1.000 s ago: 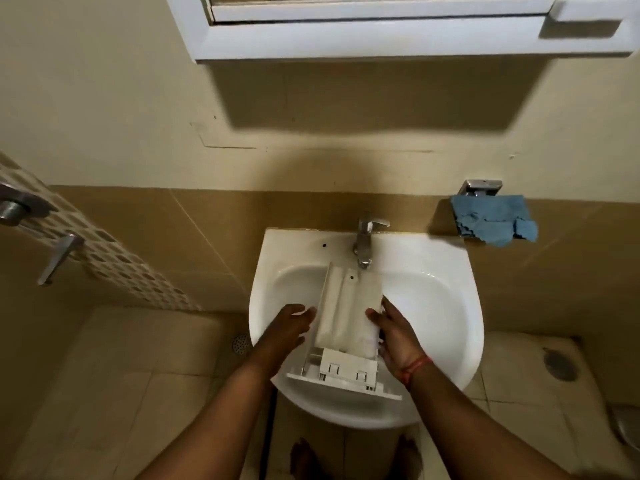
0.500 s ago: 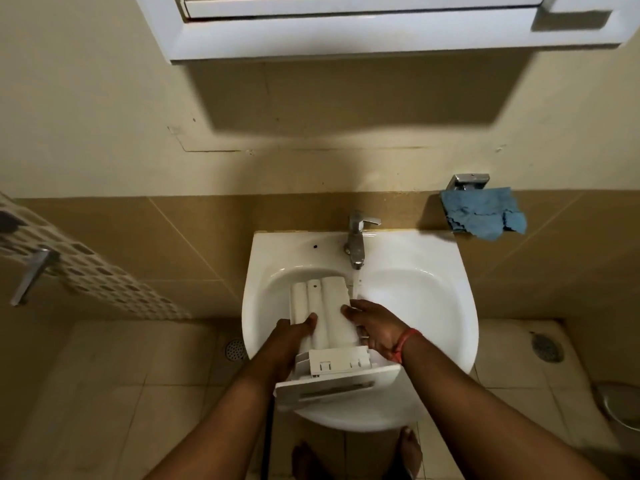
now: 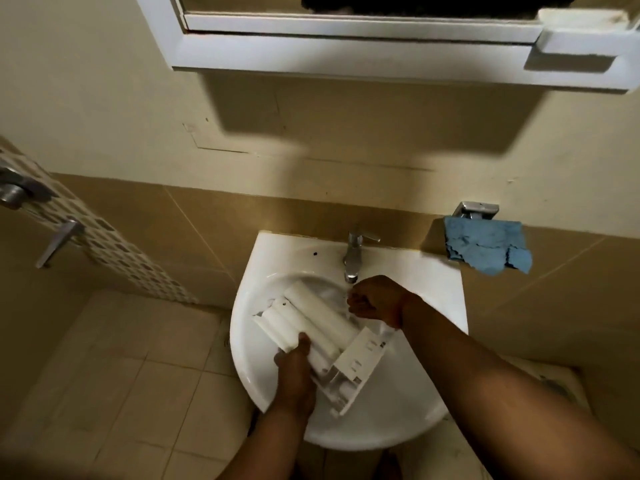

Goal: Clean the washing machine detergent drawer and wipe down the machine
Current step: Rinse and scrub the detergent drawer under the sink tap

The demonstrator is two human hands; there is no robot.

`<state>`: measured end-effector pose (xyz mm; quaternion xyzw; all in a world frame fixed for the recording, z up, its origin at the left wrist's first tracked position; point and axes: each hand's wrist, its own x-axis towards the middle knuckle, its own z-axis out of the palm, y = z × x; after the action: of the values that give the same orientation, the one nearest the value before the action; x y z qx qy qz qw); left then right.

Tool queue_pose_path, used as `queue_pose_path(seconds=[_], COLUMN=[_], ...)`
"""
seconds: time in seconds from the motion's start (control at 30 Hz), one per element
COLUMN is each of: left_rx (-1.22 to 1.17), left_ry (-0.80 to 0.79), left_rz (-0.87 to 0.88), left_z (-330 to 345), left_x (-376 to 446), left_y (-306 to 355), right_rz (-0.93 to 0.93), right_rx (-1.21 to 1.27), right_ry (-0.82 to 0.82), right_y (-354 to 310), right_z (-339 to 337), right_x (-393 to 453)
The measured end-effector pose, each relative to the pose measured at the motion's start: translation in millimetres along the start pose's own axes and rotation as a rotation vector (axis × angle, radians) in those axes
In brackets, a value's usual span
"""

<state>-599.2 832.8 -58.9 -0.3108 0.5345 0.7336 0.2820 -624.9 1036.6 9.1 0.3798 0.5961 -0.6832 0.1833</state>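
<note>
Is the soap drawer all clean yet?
Not yet. The detergent drawer is already out and lying in the sink. The left hand holds it while the right hand is under the tap. The blue cloth hangs unused; wiping comes later.

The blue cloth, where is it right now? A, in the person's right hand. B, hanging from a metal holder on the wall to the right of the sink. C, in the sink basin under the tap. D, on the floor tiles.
B: the blue cloth hangs from the metal holder on the wall, right of the sink, touched by neither hand.
</note>
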Motion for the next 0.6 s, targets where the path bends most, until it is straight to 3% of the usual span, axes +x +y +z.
queue_pose_path(seconds=[0.13,0.23,0.33,0.43,0.53,0.6], left_rx=[-0.144,-0.174,-0.200,-0.165,-0.111,-0.053], left_ry=[0.145,0.241,0.265,0.263,0.195,0.127], left_rz=[-0.001,-0.034,-0.045,-0.085,-0.178,-0.198], left_z=[36,61,76,83,72,59], left_x=[1,8,14,16,15,16], left_y=[-12,-18,-29,-41,-45,-42], right_rz=[-0.203,-0.290,-0.398,-0.468,-0.453,-0.352], right_rx=[-0.979,-1.142,-1.135,-0.960,-0.601,-0.230], right_ry=[0.024,0.117,0.182,0.233,0.264,0.258], right_y=[-10,-1,16,29,37,40], right_z=[-5,-10,-13,-14,-14,-9], right_x=[7,7,8,5,2,3])
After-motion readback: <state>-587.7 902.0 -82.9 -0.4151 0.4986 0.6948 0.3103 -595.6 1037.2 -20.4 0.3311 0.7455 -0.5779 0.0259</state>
